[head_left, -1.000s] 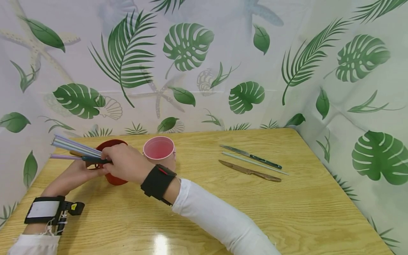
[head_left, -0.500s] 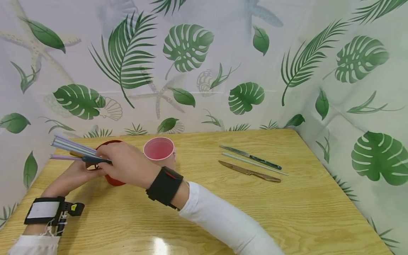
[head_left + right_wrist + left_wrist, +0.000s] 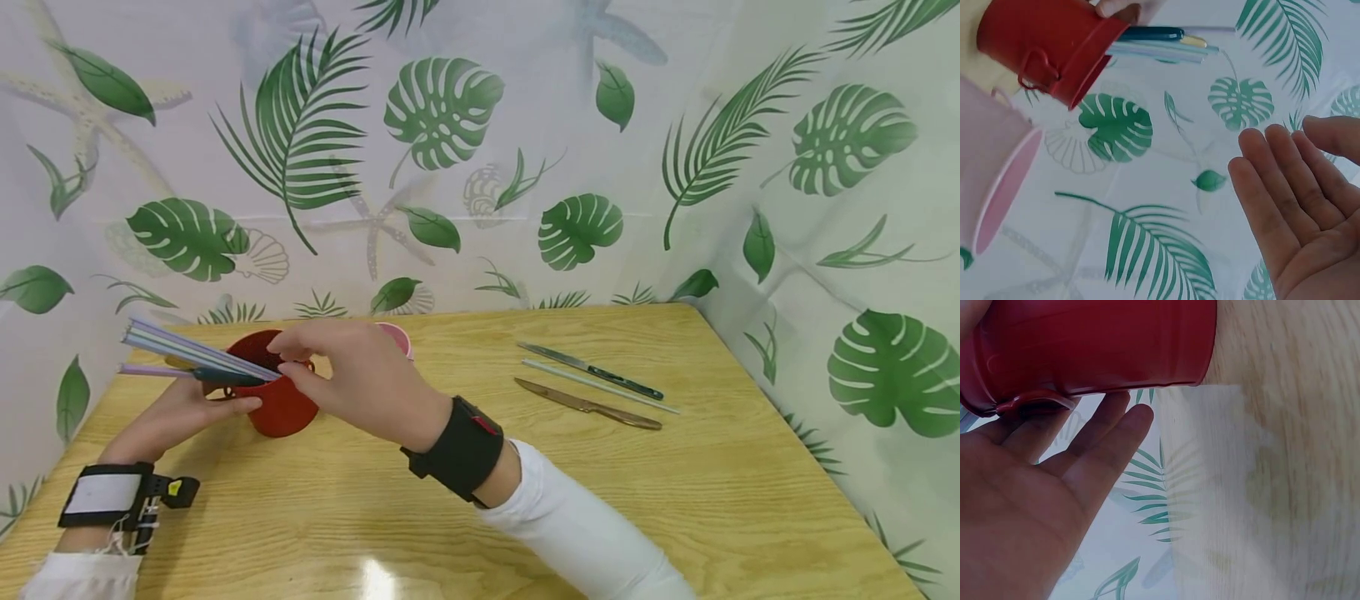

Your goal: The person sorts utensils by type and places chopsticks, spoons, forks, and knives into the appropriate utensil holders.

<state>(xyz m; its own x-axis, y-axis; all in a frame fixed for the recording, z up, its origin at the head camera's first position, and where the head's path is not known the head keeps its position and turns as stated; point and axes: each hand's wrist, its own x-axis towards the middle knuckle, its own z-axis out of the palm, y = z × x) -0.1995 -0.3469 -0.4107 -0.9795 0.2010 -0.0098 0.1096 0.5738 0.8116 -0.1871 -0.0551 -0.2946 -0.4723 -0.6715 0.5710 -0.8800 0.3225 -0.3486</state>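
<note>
My left hand (image 3: 168, 421) grips the small red bucket (image 3: 283, 412) at its left side. The thumb lies near the rim, and the other fingers reach along the far side in the left wrist view. Several thin pale-blue and purple straws (image 3: 202, 354) lean leftward out of the bucket. With them stand a dark green handle (image 3: 1154, 33) and a gold handle (image 3: 1194, 41); what lies inside the bucket is mostly hidden. My right hand (image 3: 367, 375) hovers just right of the red rim, holding nothing. Its fingers look relaxed and apart from the straws in the right wrist view.
Behind my right hand stands a pink bucket (image 3: 396, 337), partly covered. On the right of the wooden table (image 3: 480, 500) lie a dark-handled knife (image 3: 592, 369), a pale straw (image 3: 600, 386) and a copper-coloured knife (image 3: 588, 403). A leaf-printed cloth (image 3: 480, 167) hangs behind.
My right hand has let go of the straws and the dark handle and drawn back to the right, now covering much of the pink bucket. My left hand stays put.
</note>
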